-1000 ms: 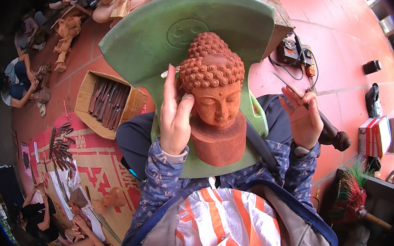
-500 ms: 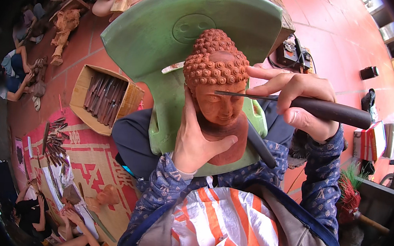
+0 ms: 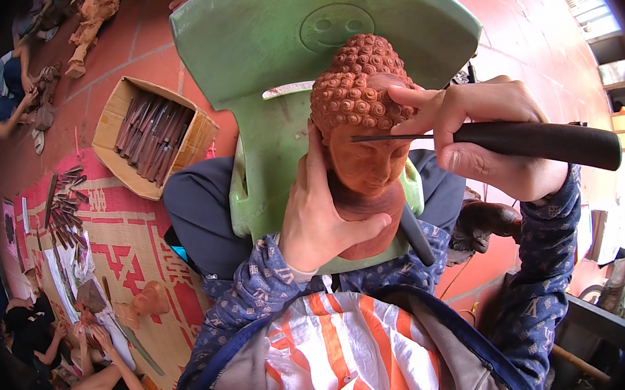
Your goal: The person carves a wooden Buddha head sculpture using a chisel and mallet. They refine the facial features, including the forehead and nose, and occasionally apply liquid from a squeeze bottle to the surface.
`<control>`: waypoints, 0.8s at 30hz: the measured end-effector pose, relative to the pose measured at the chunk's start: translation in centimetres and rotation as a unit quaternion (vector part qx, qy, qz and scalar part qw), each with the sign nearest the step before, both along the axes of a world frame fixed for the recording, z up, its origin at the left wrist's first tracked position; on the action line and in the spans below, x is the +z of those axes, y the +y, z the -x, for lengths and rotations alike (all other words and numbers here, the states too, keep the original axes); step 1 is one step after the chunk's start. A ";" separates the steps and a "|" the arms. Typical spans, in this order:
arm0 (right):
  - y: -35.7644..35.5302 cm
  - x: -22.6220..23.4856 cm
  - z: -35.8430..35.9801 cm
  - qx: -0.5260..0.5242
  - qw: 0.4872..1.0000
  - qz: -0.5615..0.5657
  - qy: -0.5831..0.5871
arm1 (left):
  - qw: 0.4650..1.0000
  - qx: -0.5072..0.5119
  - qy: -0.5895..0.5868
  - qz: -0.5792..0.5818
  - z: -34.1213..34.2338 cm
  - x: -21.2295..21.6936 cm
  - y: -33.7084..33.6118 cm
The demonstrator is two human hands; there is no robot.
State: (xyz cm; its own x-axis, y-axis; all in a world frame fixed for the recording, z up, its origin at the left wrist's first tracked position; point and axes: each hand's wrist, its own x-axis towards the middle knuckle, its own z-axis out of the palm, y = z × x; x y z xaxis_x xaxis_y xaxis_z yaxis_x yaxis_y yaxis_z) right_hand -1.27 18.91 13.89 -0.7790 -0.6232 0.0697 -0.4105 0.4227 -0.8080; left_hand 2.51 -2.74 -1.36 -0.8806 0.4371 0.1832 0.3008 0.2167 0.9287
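A reddish-brown carved wooden Buddha bust (image 3: 369, 164), with rows of curls on its head, stands on a green plastic chair (image 3: 271, 162) in front of me. My left hand (image 3: 325, 222) wraps around the side of its neck and jaw, thumb across the upper chest. In my right hand (image 3: 492, 133) is a carving chisel (image 3: 577, 145) with a thick dark handle and a thin blade. Its tip meets the forehead above the brow, and my right fingertips rest against the curls. Beside the bust's base lies a dark rod-like handle (image 3: 417, 237), partly hidden.
On the left, a cardboard box (image 3: 107, 121) holds several wooden-handled tools. More tools (image 3: 66, 207) lie in a pile on a red and tan mat (image 3: 172, 272). Other people sit at the left edge near carved wood figures (image 3: 94, 20). A striped cloth (image 3: 359, 340) covers my lap.
My view has shifted, so the bust appears farther right and slightly higher. The chisel's handle end has risen, while its tip stays on the forehead. My left hand keeps its hold.
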 end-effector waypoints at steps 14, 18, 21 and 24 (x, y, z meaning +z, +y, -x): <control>-0.6 0.4 -0.3 -0.029 0.999 -0.017 -0.033 | 0.999 0.010 -0.009 0.033 -0.1 0.5 0.0; -0.9 1.0 -0.1 -0.021 0.999 -0.048 -0.010 | 0.999 0.010 -0.002 0.042 -0.2 0.5 0.0; -1.6 1.8 0.2 -0.026 0.996 -0.074 -0.032 | 0.999 0.012 0.006 0.048 -0.2 0.4 0.0; -2.2 2.8 0.5 -0.037 0.990 -0.108 -0.086 | 0.999 0.015 0.015 0.043 -0.2 0.3 0.0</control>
